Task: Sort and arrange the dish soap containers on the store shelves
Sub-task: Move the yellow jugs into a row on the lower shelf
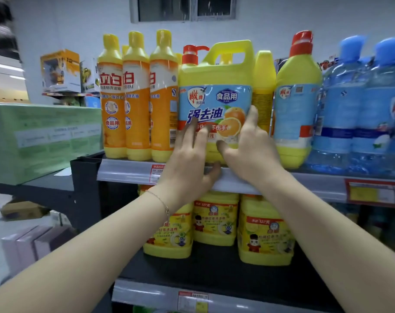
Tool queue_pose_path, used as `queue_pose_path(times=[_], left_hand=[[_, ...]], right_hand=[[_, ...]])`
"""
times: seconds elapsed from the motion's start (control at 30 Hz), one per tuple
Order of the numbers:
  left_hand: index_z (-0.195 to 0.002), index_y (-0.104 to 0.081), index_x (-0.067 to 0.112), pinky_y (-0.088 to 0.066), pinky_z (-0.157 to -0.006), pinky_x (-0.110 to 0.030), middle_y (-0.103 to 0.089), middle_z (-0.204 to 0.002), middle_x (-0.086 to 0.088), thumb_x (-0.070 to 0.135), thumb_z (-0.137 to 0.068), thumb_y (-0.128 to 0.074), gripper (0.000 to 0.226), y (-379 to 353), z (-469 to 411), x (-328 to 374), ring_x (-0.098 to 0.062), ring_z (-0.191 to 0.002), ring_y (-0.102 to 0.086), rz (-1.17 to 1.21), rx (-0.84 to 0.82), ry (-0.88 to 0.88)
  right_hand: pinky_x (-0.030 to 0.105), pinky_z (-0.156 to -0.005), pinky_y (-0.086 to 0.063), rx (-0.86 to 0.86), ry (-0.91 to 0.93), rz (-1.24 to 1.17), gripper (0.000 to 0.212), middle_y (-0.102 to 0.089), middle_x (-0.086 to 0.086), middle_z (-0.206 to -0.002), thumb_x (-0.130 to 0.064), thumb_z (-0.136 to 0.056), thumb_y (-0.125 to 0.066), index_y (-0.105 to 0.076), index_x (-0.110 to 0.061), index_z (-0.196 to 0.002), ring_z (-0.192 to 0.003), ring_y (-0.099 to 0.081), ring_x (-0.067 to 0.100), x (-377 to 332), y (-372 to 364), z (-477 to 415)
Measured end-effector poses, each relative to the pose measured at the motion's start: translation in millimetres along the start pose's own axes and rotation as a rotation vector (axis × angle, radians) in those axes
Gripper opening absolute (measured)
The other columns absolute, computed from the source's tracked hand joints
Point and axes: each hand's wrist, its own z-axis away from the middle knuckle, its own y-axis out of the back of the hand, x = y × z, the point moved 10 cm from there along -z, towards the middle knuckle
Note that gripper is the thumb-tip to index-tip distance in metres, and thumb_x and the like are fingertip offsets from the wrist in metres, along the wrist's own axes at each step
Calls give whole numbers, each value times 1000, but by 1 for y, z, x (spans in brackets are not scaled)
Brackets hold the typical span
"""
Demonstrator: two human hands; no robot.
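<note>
Our left hand lies with fingers straight and spread against the front label of the yellow jug, thumb hanging down near the price strip. Our right hand grips the jug's lower right corner, thumb on the front and fingers wrapped round the side. The jug stands upright at the front edge of the upper shelf, in the middle of the frame. It sits tight between the orange-labelled bottles on its left and the red-capped bottle on its right, with a slim yellow bottle just behind its right shoulder.

We judge that we are squaring the jug up in its row, and the close fit is the worry. A sideways shove could knock the tall, narrow orange-labelled bottles, which look ready to topple one into the next. Pulled forward, the jug's base would be near the shelf lip. Held low by one corner, a full jug could tip over the edge towards the yellow tubs below. Pushing back too hard may drive the slim yellow bottle out of line.
</note>
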Motion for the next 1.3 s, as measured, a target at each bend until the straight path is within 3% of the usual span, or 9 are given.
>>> queue_pose_path(times=[0.17, 0.27, 0.43, 0.6, 0.73, 0.97, 1.07, 1.17, 1.3], left_hand=[[-147, -29, 3, -28, -115, -44, -29, -154, -20, 25, -85, -68, 77, 1, 0, -2, -33, -145, -21, 117, 70, 48], [-148, -28, 6, -30, -114, -45, -28, -154, -19, 31, -82, -71, 83, 0, -1, -4, -30, -147, -16, 173, 92, 81], [-151, -18, 6, -28, -115, -47, -22, -156, -20, 44, -76, -75, 102, -5, 0, -6, -30, -147, -14, 204, 98, 105], [-152, -15, 11, -26, -117, -44, -20, -158, -16, 39, -74, -78, 104, -9, -3, -10, -25, -148, -10, 310, 80, 149], [-152, -18, 10, -20, -119, -38, -17, -159, -15, 29, -77, -79, 99, -4, -8, -1, -23, -149, -6, 352, 83, 62], [-140, -35, 7, -40, -105, -40, -41, -139, -2, 46, -70, -78, 91, 54, -15, 6, -18, -131, -40, 478, 329, -18], [-143, -27, 13, -48, -98, -40, -46, -139, -1, 47, -68, -77, 96, 54, -21, -8, -15, -124, -51, 780, 214, 169], [-137, -34, 12, -57, -80, -31, -68, -118, -6, 28, -79, -74, 72, 44, -16, 0, -21, -105, -68, 1168, 4, 210], [-112, -58, 21, -57, -73, -27, -73, -106, 1, 31, -67, -82, 51, 38, 8, 24, -19, -95, -71, 1196, -121, 161]], right_hand=[[41, -100, -40, 133, -194, -332, 94, -47, 12, -129, -51, -69, -77, -33, -6, -139, -121, -45, 31, 18, -7, -3], [31, -89, -40, 138, -227, -425, 81, -44, 3, -111, -55, -59, -81, -49, -10, -118, -108, -47, 22, 22, -9, -9], [9, -55, -45, 107, -207, -756, 73, -61, -3, -98, -40, -57, -89, -37, -15, -102, -81, -62, 4, 17, -17, -19], [7, -55, -45, 240, -179, -920, 69, -60, -11, -91, -23, -58, -91, -39, -16, -102, -74, -63, -9, 16, -11, -14], [15, -70, -52, 378, -136, -998, 68, -61, -7, -100, -18, -62, -89, -41, -14, -110, -87, -65, 1, 15, 7, -3], [24, -74, -56, 453, -37, -1161, 66, -66, 4, -102, -8, -73, -81, -42, 0, -126, -88, -69, 10, 10, 58, 18], [30, -74, -58, 392, -3, -1195, 63, -68, 8, -98, -10, -74, -80, -46, 2, -125, -85, -71, 15, 10, 71, 34], [43, -76, -59, 285, 17, -1264, 59, -70, 10, -101, -10, -73, -79, -48, 0, -122, -90, -71, 25, 18, 72, 54], [43, -75, -58, 110, 30, -1299, 49, -72, 5, -101, -7, -74, -74, -49, -11, -115, -94, -70, 27, 36, 67, 82]])
